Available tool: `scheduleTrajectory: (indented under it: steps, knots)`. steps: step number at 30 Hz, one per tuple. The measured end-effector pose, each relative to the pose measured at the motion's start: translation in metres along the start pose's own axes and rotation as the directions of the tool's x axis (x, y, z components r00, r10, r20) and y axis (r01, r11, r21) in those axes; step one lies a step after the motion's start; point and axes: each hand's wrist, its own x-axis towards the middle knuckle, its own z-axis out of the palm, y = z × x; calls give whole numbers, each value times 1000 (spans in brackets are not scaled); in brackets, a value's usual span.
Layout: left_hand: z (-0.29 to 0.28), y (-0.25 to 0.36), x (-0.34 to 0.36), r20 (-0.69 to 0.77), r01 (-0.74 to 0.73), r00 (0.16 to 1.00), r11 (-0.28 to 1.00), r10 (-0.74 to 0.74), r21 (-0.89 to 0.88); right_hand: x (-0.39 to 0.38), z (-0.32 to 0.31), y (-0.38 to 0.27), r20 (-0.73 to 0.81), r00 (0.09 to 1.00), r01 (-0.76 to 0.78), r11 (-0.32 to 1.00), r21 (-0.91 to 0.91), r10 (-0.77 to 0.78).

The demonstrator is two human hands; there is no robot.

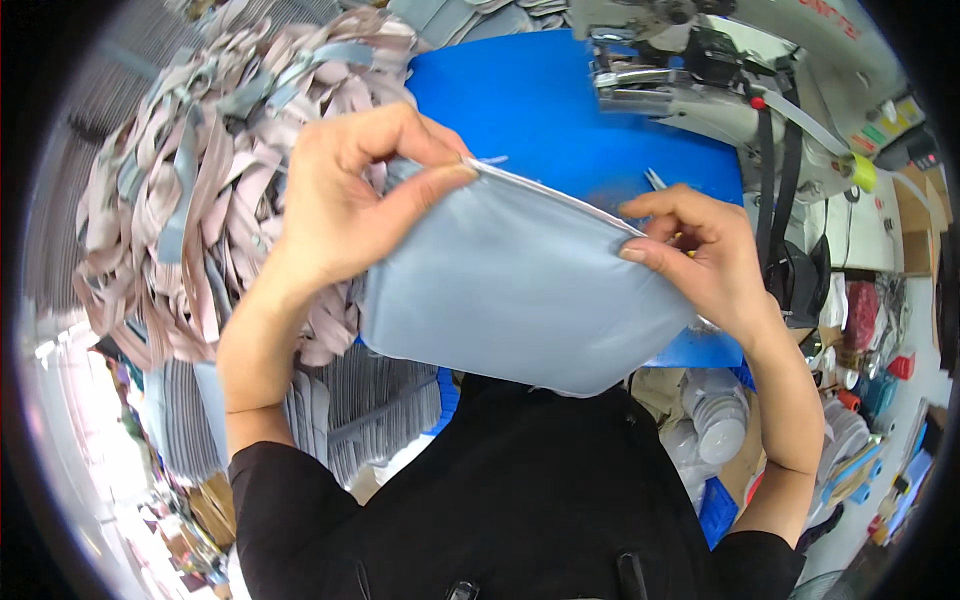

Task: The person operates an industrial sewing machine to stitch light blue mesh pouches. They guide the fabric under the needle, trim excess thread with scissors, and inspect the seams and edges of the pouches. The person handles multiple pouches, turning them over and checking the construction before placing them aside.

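Observation:
A flat grey-blue fabric piece (520, 300) with a pale edge along its top hangs in front of me. My left hand (370, 195) pinches its upper left corner between thumb and forefinger. My right hand (700, 255) has its thumb and forefinger closed on the upper right part of the same edge. Just behind the right fingers, a pointed metal tool (655, 178), mostly hidden, lies on a blue work surface (540, 95).
A sewing machine (660, 80) stands at back right. A heap of pink and grey strips (150, 250) fills the left, with stacked grey pieces (370, 415) below. At right are clear plastic containers (715, 420), cords and small items.

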Motion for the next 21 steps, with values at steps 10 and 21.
scheduleTrajectory:
  steps: [10, 21]
  knots:
    - [20, -75, 136, 336, 61, 941, 998, -48, -27, 14, 36, 35, 34, 925, -316, 717, 621, 379]
    - [72, -175, 213, 346, -14, 935, 984, 77, -180, 56, 53, 50, -82, 832, -277, 539, 796, 549]
